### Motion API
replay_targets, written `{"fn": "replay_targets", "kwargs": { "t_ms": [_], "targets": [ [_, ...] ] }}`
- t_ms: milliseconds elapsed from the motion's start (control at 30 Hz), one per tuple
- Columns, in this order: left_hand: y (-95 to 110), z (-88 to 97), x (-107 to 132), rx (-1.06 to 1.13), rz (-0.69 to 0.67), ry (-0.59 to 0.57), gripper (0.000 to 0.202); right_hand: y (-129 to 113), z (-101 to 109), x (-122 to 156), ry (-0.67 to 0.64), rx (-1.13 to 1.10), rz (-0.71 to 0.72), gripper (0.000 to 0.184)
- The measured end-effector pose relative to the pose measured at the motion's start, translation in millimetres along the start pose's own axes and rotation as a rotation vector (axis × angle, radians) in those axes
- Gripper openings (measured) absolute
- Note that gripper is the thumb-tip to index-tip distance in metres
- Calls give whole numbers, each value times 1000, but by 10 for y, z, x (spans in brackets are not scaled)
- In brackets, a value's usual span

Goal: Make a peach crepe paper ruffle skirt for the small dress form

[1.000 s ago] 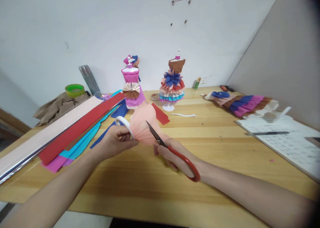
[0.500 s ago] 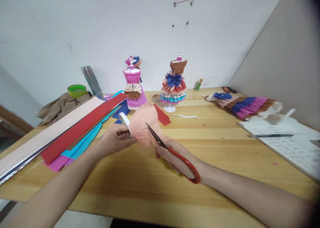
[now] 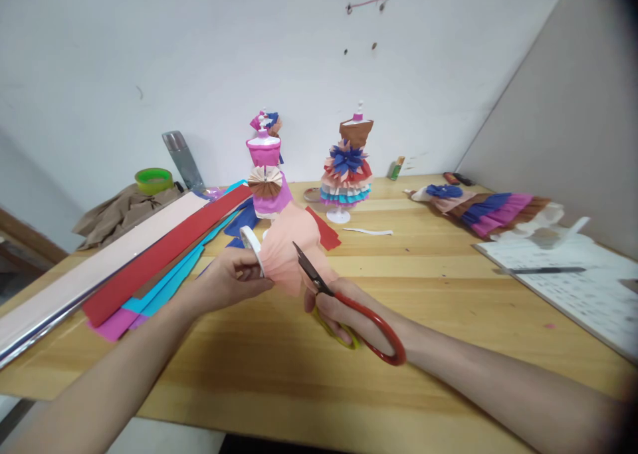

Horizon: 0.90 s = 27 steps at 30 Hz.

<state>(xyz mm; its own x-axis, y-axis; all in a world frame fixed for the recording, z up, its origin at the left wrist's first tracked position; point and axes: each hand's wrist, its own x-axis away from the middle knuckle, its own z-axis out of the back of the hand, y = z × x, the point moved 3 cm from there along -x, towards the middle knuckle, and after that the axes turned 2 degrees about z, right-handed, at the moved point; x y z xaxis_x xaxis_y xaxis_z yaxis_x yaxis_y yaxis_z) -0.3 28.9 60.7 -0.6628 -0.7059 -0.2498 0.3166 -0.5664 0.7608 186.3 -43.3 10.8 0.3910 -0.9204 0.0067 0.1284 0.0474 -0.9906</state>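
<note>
Gathered peach crepe paper (image 3: 289, 241) fans out between my hands, above the table. My left hand (image 3: 232, 278) pinches its gathered left end, and a white roll of tape (image 3: 252, 244) stands on edge against those fingers. Red- and yellow-handled scissors (image 3: 371, 324) are in my right hand (image 3: 356, 301), the dark blades pointing up and left across the front of the paper. The right fingers also sit close to the paper's lower right edge; whether they grip it I cannot tell. Behind the paper stands a small pink dress form (image 3: 264, 151) with a pleated paper rosette.
A second dress form (image 3: 346, 168) wears a ruffled paper skirt. Long crepe paper strips (image 3: 169, 258) cover the table's left side, near a green tape roll (image 3: 153, 180) and a bottle (image 3: 182, 158). On the right lie a paper dress (image 3: 488, 208) and a printed sheet (image 3: 573, 294).
The scissors' handles have spread a little further apart. The peach paper and the white tape roll have shifted slightly; my left hand stays nearly in place.
</note>
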Motion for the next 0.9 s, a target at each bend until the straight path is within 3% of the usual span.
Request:
{"fn": "replay_targets", "kwargs": {
  "t_ms": [100, 300, 433, 533, 733, 900],
  "targets": [
    [-4, 19, -6, 27, 9, 66, 12, 3, 7, -1, -42, 3, -17, 37],
    [-194, 88, 3, 229, 192, 138, 25, -56, 42, 12, -156, -70, -101, 39],
    [-268, 145, -7, 386, 201, 218, 33, -35, 138, 8, -368, -85, -131, 45],
    [-271, 157, -18, 474, 172, 214, 34, -8, 233, 4, -510, -88, -101, 55],
    [-285, 58, -4, 661, 101, 17, 37, -68, 423, 40, -463, -107, -50, 49],
    [-350, -42, -29, 780, 139, 81, 44, -128, 467, 38, -402, -122, 47, 48]
  ]
}}
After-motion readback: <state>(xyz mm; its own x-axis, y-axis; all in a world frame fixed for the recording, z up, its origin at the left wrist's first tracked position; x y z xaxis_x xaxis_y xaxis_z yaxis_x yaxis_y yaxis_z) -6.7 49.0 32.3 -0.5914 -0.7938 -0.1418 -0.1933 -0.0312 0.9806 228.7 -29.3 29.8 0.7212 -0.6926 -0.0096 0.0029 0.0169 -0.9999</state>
